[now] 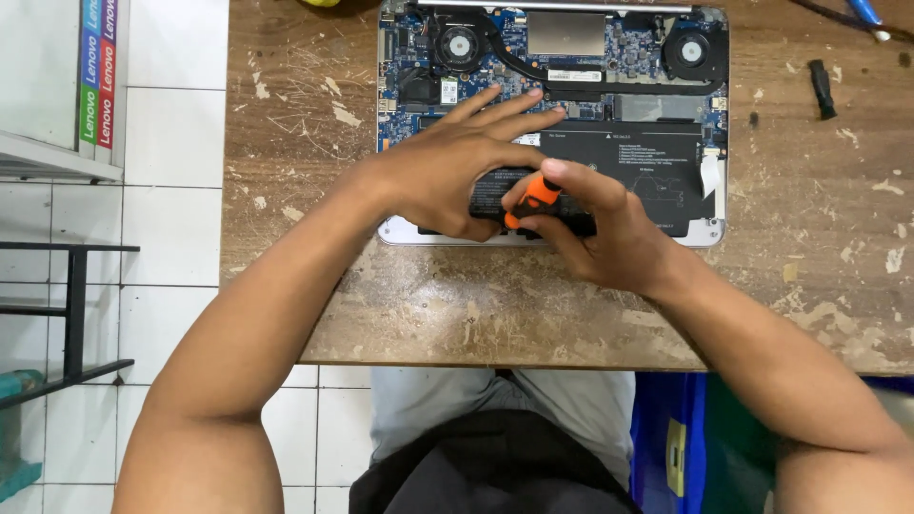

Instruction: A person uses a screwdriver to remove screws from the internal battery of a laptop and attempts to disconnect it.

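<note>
Overhead view of an opened laptop (552, 124) lying bottom-up on a worn wooden table (314, 143), its long axis running left to right and its hinge edge away from the person. Two cooling fans (459, 45) and the blue circuit board occupy the far half; the black battery (628, 171) fills the near half, directly under both hands. The right hand (595, 233) pinches an orange-handled screwdriver (535, 198) between thumb and fingertips; the handle tilts up toward the right, and the tip, hidden beneath the fingers, points down near the battery's near-left edge. The left hand (457, 162) rests flat on the laptop just left of the tool, fingers spread toward the board and thumb curled beside the shaft, grasping nothing. The two hands touch around the tool; the right is the working hand, the left steadies. A black oblong piece (822, 88) lies well apart at the far right of the table
</note>
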